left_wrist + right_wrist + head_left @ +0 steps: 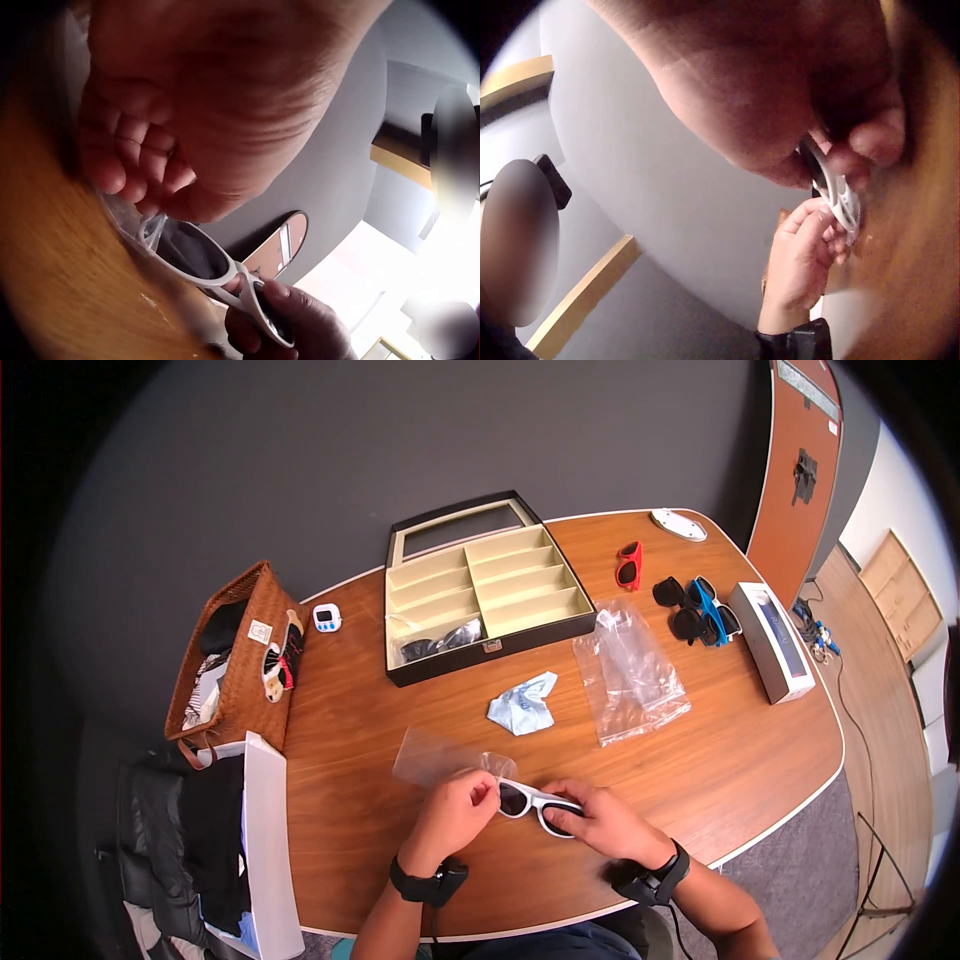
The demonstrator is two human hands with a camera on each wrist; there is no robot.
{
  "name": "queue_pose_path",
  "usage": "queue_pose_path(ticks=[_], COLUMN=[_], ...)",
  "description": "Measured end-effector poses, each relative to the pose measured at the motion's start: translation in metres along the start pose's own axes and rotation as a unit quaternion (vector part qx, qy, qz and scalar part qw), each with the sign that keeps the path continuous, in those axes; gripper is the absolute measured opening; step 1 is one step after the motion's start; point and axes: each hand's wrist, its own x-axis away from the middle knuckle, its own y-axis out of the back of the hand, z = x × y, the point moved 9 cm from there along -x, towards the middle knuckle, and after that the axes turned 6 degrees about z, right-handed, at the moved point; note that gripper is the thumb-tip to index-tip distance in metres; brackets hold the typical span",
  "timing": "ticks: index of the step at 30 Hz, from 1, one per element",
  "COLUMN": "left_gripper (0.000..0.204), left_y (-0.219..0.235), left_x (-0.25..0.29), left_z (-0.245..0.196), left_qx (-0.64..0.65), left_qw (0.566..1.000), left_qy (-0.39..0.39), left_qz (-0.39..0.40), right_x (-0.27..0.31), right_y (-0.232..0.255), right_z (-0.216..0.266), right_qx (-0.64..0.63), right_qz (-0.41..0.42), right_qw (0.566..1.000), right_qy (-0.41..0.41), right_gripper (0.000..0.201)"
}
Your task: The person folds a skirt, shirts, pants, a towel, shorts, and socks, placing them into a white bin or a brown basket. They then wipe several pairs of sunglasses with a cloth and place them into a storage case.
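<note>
White-framed sunglasses (538, 800) with dark lenses are held just above the wooden table, near its front edge. My right hand (612, 822) grips them by one lens side, thumb on the front. At the other lens, my left hand (462, 812) pinches a bit of clear plastic (153, 231) between thumb and curled fingers, beside the frame. A clear plastic bag (440, 758) lies on the table behind the left hand. In the right wrist view the sunglasses (835, 196) are seen edge-on between both hands.
An open display case (520, 622) holds bagged sunglasses. Nearby lie a blue cloth (523, 705), an empty plastic bag (632, 675), red sunglasses (629, 566), several other pairs (700, 612), a white box (772, 644) and a timer (327, 618). A wicker basket (240, 700) stands left.
</note>
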Motion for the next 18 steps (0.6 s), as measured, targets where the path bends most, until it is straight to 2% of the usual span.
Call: queue_pose_path(ticks=[1,2,4,6,7,12,14,15,17,18], left_gripper=[0.005,0.005,0.004,0.004,0.005,0.006,0.005,0.005,0.003,0.003], left_y=[0.001,0.000,-0.004,-0.008,-0.010,-0.006,0.005,0.010,0.026,0.032], left_x=[0.001,0.002,0.002,0.004,0.005,0.007,0.007,0.010,0.015,0.019], left_z=[-0.013,-0.017,-0.030,-0.043,-0.049,-0.060,-0.055,-0.055,-0.042,-0.042], left_qx=[-0.029,-0.027,-0.059,-0.043,-0.027,-0.043,-0.001,-0.005,0.074,0.073], left_qw=[0.998,0.998,0.995,0.994,0.993,0.986,0.991,0.990,0.994,0.993], left_qy=[-0.052,-0.051,-0.079,-0.097,-0.113,-0.159,-0.136,-0.140,-0.082,-0.088], left_qz=[-0.014,-0.010,0.020,0.028,0.030,0.020,0.022,0.021,0.001,-0.004], right_x=[0.000,0.001,0.000,-0.002,-0.004,-0.009,-0.010,-0.009,-0.007,-0.006], right_y=[0.002,0.004,0.008,0.012,0.004,-0.002,-0.010,-0.012,-0.025,-0.029], right_z=[0.002,0.006,0.005,0.009,0.014,0.032,0.047,0.052,0.055,0.065], right_qx=[0.015,0.029,0.032,0.048,0.046,0.159,0.023,0.025,-0.145,-0.139], right_qz=[-0.014,-0.030,-0.036,-0.097,-0.074,-0.053,-0.009,-0.012,0.049,0.049], right_qw=[1.000,0.999,0.999,0.992,0.989,0.984,0.993,0.992,0.983,0.984], right_qy=[0.011,0.021,-0.011,0.062,0.115,0.063,0.115,0.120,0.098,0.102], right_gripper=[0.033,0.034,0.040,0.043,0.051,0.062,0.068,0.068,0.071,0.071])
